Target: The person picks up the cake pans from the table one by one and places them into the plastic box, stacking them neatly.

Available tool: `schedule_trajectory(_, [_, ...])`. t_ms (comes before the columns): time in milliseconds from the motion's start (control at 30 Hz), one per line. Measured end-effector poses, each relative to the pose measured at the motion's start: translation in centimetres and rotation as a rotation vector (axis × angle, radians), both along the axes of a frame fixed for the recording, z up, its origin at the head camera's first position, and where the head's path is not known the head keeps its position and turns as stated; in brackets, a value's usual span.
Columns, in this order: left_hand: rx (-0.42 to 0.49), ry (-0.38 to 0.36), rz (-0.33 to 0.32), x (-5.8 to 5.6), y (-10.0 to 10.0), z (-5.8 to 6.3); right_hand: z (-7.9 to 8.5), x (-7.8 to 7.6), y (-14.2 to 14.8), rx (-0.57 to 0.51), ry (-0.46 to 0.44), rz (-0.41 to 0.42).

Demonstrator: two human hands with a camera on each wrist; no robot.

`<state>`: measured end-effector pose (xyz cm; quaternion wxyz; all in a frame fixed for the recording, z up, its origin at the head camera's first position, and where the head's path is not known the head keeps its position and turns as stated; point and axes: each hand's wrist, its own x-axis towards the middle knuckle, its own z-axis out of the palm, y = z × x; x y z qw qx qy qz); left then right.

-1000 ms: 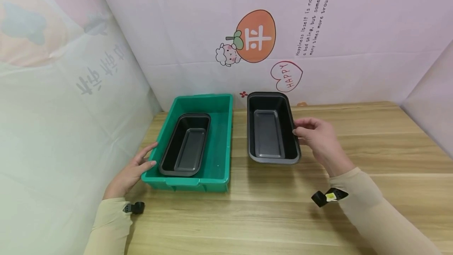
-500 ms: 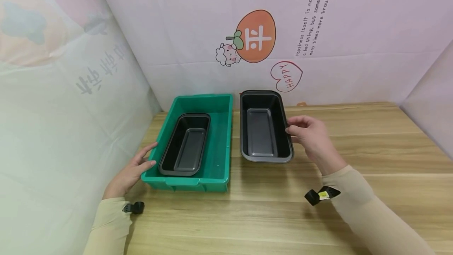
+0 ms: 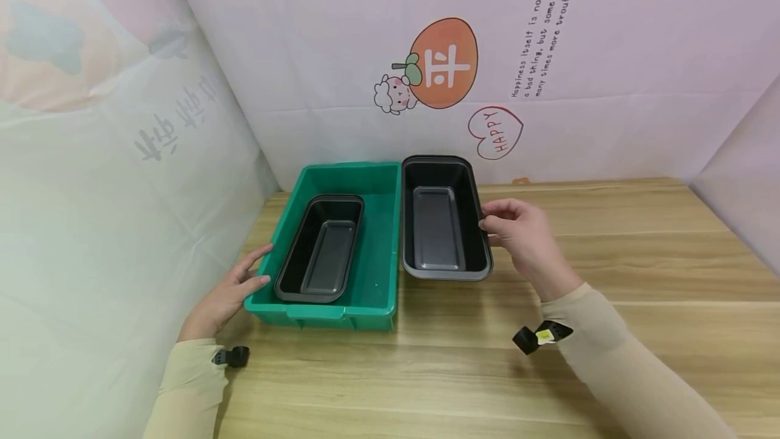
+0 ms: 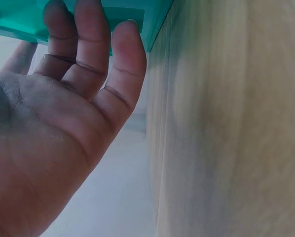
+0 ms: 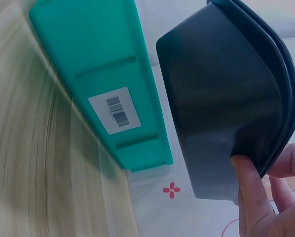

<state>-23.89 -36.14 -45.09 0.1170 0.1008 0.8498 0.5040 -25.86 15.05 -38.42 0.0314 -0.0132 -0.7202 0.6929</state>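
My right hand [image 3: 525, 239] grips the right rim of a dark loaf pan [image 3: 437, 229], thumb inside and fingers against the outer wall. The pan is held level above the table, its left rim right beside the green bin's right edge. In the right wrist view the pan's dark underside [image 5: 221, 103] shows, and its rim has a doubled edge. Another dark loaf pan [image 3: 326, 259] lies inside the green bin [image 3: 376, 269], toward its left side. My left hand [image 3: 222, 297] rests its fingertips on the bin's left rim; in the left wrist view several fingers [image 4: 128, 64] touch its outer wall.
The bin stands on a wood-grain table [image 3: 390, 385] near the printed back cloth [image 3: 341, 73]. A pale cloth [image 3: 116, 222] hangs close on the left. A barcode label [image 5: 115, 110] is on the bin's outer side.
My right hand has carried the loaf pan leftward, from apart from the green bin to right beside its edge. The left hand and the bin have stayed put.
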Motion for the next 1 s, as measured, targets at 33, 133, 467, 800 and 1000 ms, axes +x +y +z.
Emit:
schedule_trajectory(33, [0.001,0.000,-0.001,0.0,0.0,0.0,0.0,0.0,-0.2,-0.002,0.001,0.002])
schedule_trajectory(133, [0.008,0.000,0.001,0.0,-0.1,-0.1,0.0,-0.2,-0.8,-0.006,-0.005,0.015])
schedule_trajectory(467, [0.009,0.002,0.000,-0.2,-0.2,-0.4,-0.2,-0.7,-3.2,-0.027,-0.009,0.031])
schedule_trajectory(800, [0.026,0.004,-0.001,-0.5,-0.2,-0.5,-0.6,-1.0,-5.3,-0.071,-0.011,0.057])
schedule_trajectory(1000, [0.029,0.002,-0.003,-0.4,-0.3,-0.5,-0.6,-1.1,-6.8,-0.106,-0.024,0.067])
